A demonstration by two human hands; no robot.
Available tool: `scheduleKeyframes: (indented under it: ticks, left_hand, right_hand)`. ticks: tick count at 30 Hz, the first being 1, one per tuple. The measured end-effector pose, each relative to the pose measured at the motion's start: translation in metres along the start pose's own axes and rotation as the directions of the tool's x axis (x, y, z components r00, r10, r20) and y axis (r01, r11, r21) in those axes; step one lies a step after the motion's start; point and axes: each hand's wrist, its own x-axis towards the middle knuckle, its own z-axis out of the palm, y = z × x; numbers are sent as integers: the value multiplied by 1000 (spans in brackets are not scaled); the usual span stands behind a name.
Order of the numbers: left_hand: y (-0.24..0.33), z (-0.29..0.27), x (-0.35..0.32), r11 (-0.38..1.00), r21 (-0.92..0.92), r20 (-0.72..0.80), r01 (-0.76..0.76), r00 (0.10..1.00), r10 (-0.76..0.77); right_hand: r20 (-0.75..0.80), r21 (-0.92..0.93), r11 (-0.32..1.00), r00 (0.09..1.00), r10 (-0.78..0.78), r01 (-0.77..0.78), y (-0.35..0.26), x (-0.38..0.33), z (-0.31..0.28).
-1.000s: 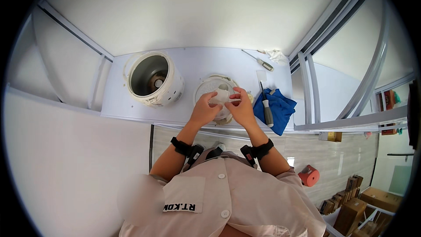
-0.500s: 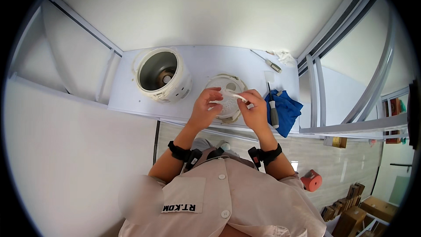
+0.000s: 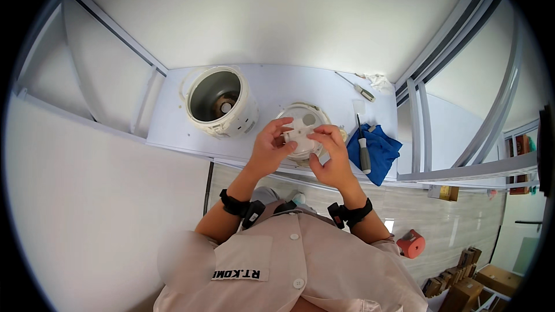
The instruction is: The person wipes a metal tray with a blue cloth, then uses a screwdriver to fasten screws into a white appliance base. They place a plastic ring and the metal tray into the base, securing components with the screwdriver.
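A white plastic piece [image 3: 299, 134] with a flat, roughly squarish outline is over the round white lid [image 3: 284, 111], which lies on the table. My left hand [image 3: 270, 148] is closed on the left side of this piece, thumb below and fingers above. My right hand [image 3: 333, 157] has its fingertips against the piece's right side, with the thumb spread apart near the lid's front edge. Both hands cover part of the lid. To the left stands a white rice cooker body [image 3: 245, 112], uncovered, with a grey metal interior and a brownish bottom.
A grey-handled screwdriver [image 3: 364, 156] rests on a blue cloth [image 3: 381, 153] to the right. Behind it lie a second screwdriver [image 3: 363, 92] and crumpled white tissue [image 3: 380, 82]. Metal frame rails [image 3: 413, 127] border the table [image 3: 173, 121] at the right. A red roll [image 3: 412, 244] stands on the floor.
The white piece, earlier tilted up edge-on in my right hand, now lies flatter between both hands. My left fingers have closed on it, and my right fingers and thumb have spread.
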Motion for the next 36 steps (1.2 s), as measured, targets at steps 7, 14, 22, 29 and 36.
scheduleKeyframes:
  ticks: [7, 14, 22, 29, 36]
  left_hand:
    - [-7, -5, -6, 982, 173, 62, -79, 996, 69]
    - [15, -18, -14, 926, 344, 102, -155, 987, 127]
    - [28, -67, -32, 956, 281, 157, -82, 987, 39]
    - [81, -126, -40, 723, 624, 275, -295, 950, 149]
    - [100, -208, -9, 187, 801, 436, -569, 768, 469]
  right_hand:
    - [-35, 63, 971, 972, 231, -229, -2, 0, 26]
    - [3, 10, 965, 965, 264, -264, -8, 10, 49]
    - [96, 55, 952, 950, 296, -302, -23, 23, 89]
    - [7, -27, 974, 974, 226, -226, -40, 36, 134]
    - [-256, -73, 966, 941, 222, -248, -51, 37, 209]
